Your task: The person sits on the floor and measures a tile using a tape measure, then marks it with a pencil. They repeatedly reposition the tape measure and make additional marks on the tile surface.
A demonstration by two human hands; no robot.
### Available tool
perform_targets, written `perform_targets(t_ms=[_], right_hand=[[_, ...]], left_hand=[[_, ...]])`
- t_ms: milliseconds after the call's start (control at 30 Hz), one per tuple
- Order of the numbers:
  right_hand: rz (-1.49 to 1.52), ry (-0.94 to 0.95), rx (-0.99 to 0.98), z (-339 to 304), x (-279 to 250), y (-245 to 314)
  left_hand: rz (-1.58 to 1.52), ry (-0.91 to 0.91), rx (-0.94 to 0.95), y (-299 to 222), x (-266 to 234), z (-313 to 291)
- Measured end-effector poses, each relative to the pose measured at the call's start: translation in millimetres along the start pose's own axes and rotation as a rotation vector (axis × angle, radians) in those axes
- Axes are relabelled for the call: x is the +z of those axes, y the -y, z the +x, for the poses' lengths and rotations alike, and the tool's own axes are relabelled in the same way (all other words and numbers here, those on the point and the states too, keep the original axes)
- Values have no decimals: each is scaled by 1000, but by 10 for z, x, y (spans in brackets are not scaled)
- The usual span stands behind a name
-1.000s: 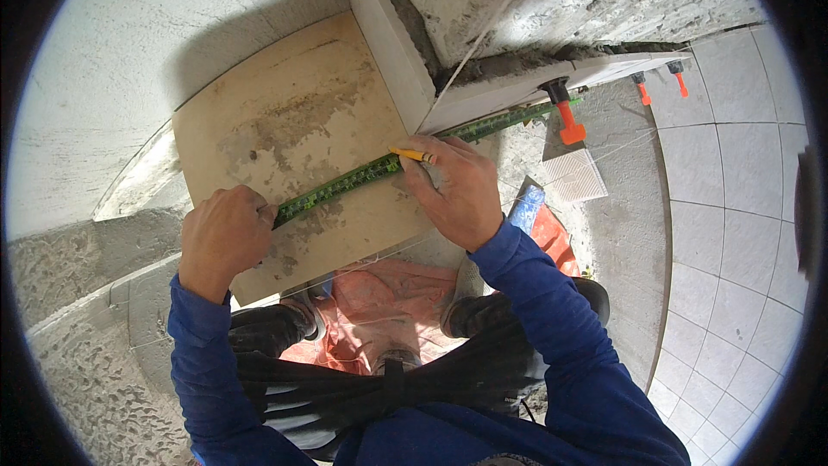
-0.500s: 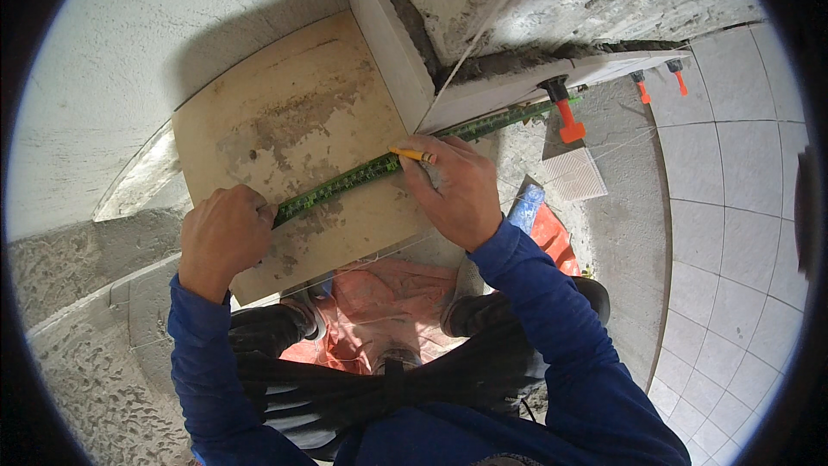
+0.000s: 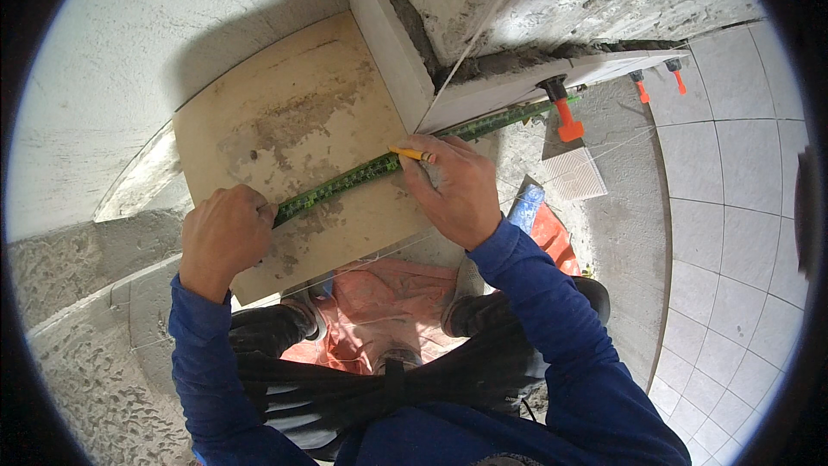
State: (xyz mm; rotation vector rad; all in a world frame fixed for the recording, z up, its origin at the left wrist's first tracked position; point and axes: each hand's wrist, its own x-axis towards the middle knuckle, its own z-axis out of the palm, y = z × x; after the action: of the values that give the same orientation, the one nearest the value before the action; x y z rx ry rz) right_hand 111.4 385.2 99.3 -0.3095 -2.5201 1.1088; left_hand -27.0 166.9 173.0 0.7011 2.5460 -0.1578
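A green tape measure blade [image 3: 336,185] stretches slantwise over a beige, stained board [image 3: 302,112] and on past the wall corner, along the foot of the right-hand tiles. At its near left end, my left hand [image 3: 222,237] is closed on the tape. My right hand [image 3: 461,194] is closed round a yellow pencil [image 3: 412,154], whose tip points left over the tape near the corner. Fingers of that hand also rest against the tape's edge. What lies inside my left fist is hidden.
White wall tiles [image 3: 509,102] meet at a corner ahead, with orange-and-black tile levelling clips [image 3: 569,121] along the right one. A string line [image 3: 487,26] runs down to the corner. A small ridged tile piece [image 3: 576,174] and an orange sheet [image 3: 392,293] lie below. Floor tiles [image 3: 750,164] are at right.
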Motion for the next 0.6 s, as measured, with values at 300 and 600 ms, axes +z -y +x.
perform_targets(t_ms=[300, 600], right_hand=[[-26, 5, 0, 1, -10, -4], [18, -88, -61, -25, 0, 48]], left_hand=[[11, -17, 6, -5, 0, -5], [-11, -15, 13, 23, 26, 14]])
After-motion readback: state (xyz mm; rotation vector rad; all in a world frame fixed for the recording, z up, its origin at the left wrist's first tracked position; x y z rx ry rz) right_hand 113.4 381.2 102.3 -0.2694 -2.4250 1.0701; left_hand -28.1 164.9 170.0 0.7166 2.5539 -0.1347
